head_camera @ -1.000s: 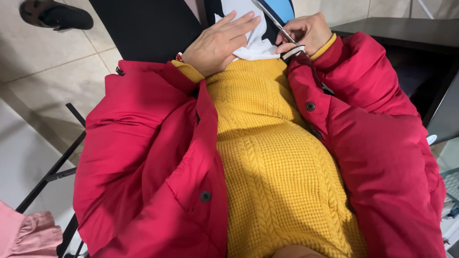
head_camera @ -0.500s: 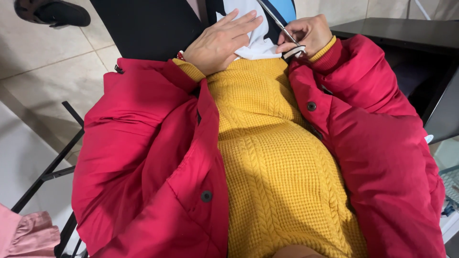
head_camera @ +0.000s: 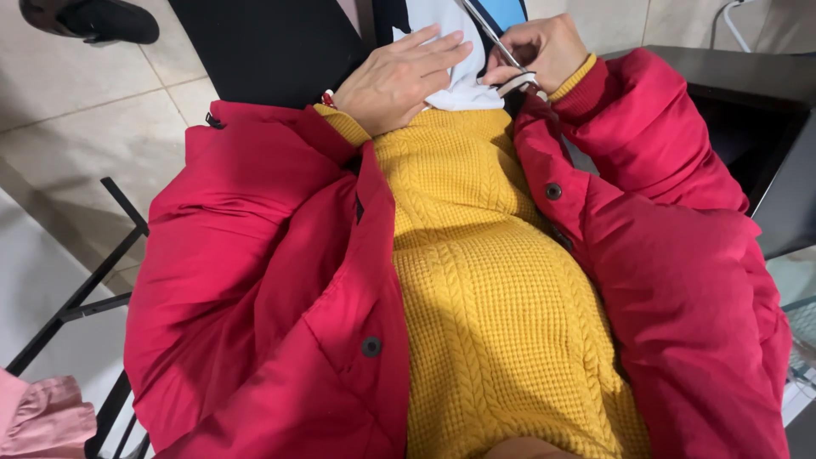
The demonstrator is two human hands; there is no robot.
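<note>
The left hand (head_camera: 398, 78) is laid flat, fingers spread and extended, on a white cloth (head_camera: 463, 89) at about 12 o'clock in the view; nothing is gripped by it. The right hand (head_camera: 544, 49) is closed around a pair of scissors (head_camera: 501, 53), whose blades are angled up toward 11 o'clock and are seen just beside the left fingertips, over the cloth. The cloth is held against the lap, with a patch of blue fabric (head_camera: 508, 13) above it. Both wrists are covered by yellow cuffs and the sleeves of a red jacket (head_camera: 255, 280), worn open over a yellow knit sweater (head_camera: 493, 297). A dark counter (head_camera: 765, 110) is seen at 2 o'clock. A tiled floor (head_camera: 85, 110) lies at 10 o'clock, with a black shoe (head_camera: 93, 19) near the top edge. Pink fabric (head_camera: 38, 416) is visible at 8 o'clock.
</note>
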